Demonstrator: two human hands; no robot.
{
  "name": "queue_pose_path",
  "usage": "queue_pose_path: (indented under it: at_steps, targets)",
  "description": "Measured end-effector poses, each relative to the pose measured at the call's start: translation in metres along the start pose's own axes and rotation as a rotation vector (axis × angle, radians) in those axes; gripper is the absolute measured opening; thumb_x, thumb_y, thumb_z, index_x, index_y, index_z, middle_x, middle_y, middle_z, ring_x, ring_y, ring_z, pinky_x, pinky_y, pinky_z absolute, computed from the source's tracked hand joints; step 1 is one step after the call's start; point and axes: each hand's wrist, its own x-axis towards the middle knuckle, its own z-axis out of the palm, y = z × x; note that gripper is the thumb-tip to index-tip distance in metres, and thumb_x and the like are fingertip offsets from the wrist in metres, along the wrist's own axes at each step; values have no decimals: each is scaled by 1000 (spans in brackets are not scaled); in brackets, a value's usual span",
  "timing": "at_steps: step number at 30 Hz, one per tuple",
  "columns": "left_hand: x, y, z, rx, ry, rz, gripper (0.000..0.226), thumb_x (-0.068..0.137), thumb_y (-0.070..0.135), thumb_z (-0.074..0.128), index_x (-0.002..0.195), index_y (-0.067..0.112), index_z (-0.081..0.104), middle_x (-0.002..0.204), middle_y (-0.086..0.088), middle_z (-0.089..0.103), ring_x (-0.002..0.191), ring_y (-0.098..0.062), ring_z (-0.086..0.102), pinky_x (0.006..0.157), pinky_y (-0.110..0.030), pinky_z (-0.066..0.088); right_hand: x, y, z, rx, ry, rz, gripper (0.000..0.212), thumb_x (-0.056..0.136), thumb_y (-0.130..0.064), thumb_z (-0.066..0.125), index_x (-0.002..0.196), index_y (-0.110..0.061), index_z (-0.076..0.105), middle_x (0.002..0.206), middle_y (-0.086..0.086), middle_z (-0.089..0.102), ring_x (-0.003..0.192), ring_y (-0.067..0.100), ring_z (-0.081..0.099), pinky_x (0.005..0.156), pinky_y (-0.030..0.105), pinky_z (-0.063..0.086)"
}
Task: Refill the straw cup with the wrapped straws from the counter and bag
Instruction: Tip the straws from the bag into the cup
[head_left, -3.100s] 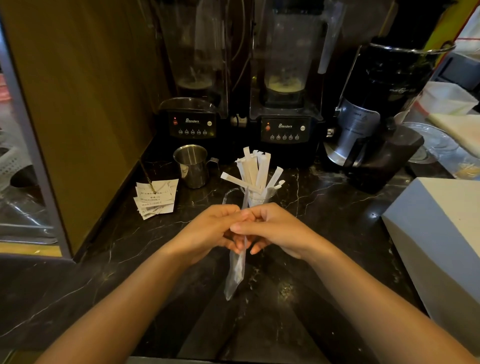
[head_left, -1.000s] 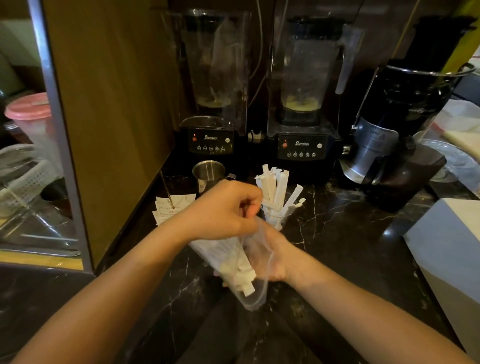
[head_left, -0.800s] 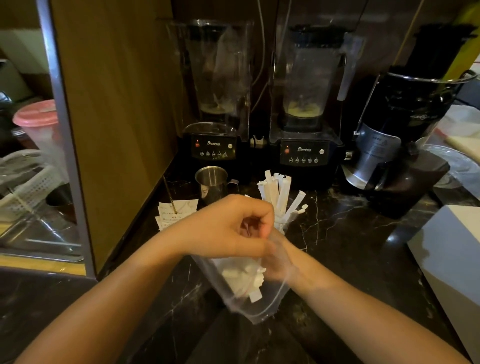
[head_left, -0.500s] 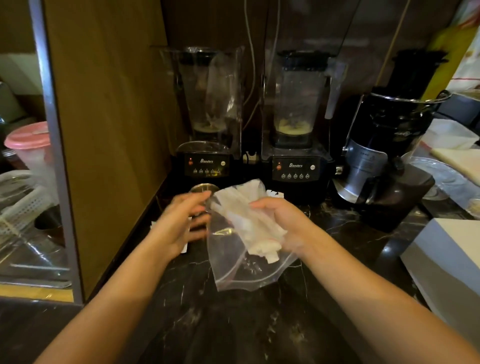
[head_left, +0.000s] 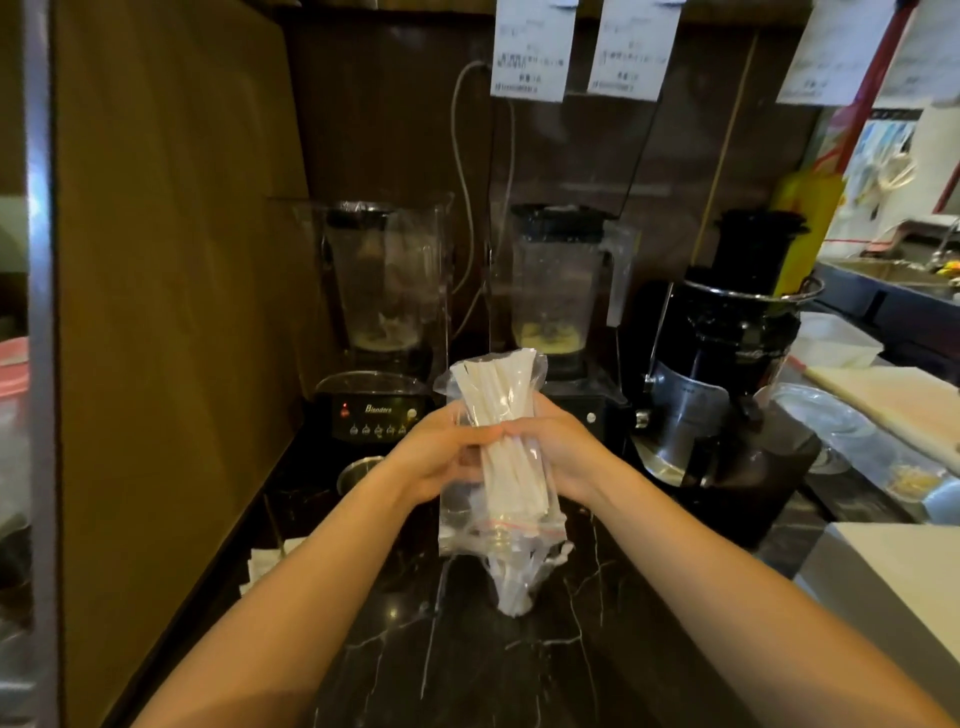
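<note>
A clear zip bag (head_left: 501, 519) full of white wrapped straws (head_left: 493, 400) is held upside down above the counter, its red zip mouth pointing down. My left hand (head_left: 441, 457) and my right hand (head_left: 558, 449) both squeeze the bag around its middle. Right under the mouth stands the clear straw cup (head_left: 511, 587), with wrapped straws sticking out of it. The cup's upper part is hidden behind the bag.
Two blenders (head_left: 382, 338) (head_left: 558, 312) stand at the back of the black marble counter (head_left: 467, 665), a black juicer (head_left: 727, 374) to their right. A steel cup (head_left: 358, 470) and paper slips (head_left: 265, 561) lie left. A white box (head_left: 893, 597) sits at the right.
The bag went from crumpled in my right hand to upright and inverted between both hands. My view has tilted up and the straws now hang over the cup.
</note>
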Motion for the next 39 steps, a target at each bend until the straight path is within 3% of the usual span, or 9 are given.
queue_pose_path:
  at_steps: [3, 8, 13, 17, 20, 22, 31, 37, 39]
  targets:
    - [14, 4, 2, 93, 33, 65, 44, 76, 5, 63, 116, 22, 55, 111, -7, 67, 98, -22, 66, 82, -39, 55, 11, -2, -11, -85, 11, -77, 45, 81, 1, 56, 116, -27, 53, 115, 5, 63, 105, 21, 62, 84, 35, 54]
    - [28, -6, 3, 88, 14, 110, 42, 78, 0, 60, 113, 22, 53, 108, -8, 68, 97, -20, 67, 84, -38, 55, 18, 10, -25, -231, 95, -134, 48, 85, 0, 52, 120, -33, 48, 111, -7, 62, 96, 4, 65, 70, 21, 55]
    - [29, -20, 3, 96, -34, 162, 47, 78, -4, 58, 106, 33, 49, 110, -5, 63, 100, -18, 64, 77, -29, 57, 13, 25, -29, -237, 97, -173, 51, 86, 0, 50, 126, -31, 42, 129, 3, 54, 119, 16, 53, 98, 37, 47]
    - [26, -33, -1, 129, -55, 164, 59, 76, -4, 60, 122, 29, 42, 112, -2, 60, 101, -18, 62, 81, -33, 55, 8, 36, -33, -240, 98, -140, 50, 88, -2, 48, 116, -44, 44, 118, -3, 58, 110, 11, 57, 87, 28, 52]
    - [25, -39, -5, 151, -69, 164, 60, 76, 0, 62, 117, 38, 42, 107, 1, 63, 95, -14, 65, 74, -28, 53, 5, 41, -38, -278, 113, -100, 63, 87, -9, 53, 137, -38, 27, 121, -1, 55, 112, 14, 55, 90, 31, 49]
    - [25, -39, -7, 157, -84, 166, 58, 77, 1, 61, 112, 44, 43, 106, 2, 67, 97, -12, 65, 74, -25, 52, 4, 42, -40, -292, 114, -94, 66, 86, -13, 56, 139, -37, 23, 124, 0, 53, 112, 15, 56, 90, 34, 50]
    - [30, -40, -5, 230, -82, 140, 50, 80, 2, 59, 120, 28, 46, 115, -5, 63, 108, -19, 60, 94, -38, 48, 1, 43, -42, -342, 126, -106, 50, 87, -11, 55, 130, -30, 39, 120, 1, 56, 113, 18, 55, 88, 28, 48]
    - [29, -27, 0, 261, -90, 202, 39, 81, 5, 58, 111, 30, 53, 107, 4, 65, 99, -9, 63, 73, -20, 53, 1, 31, -39, -309, 144, -124, 43, 88, -11, 52, 125, -31, 44, 115, -5, 58, 115, 19, 54, 99, 39, 45]
    - [28, -17, 1, 273, -71, 228, 34, 81, 8, 59, 103, 35, 57, 105, 7, 66, 100, -9, 63, 78, -24, 52, 1, 22, -38, -288, 144, -152, 39, 88, -12, 53, 119, -35, 46, 115, -6, 58, 114, 19, 55, 96, 37, 46]
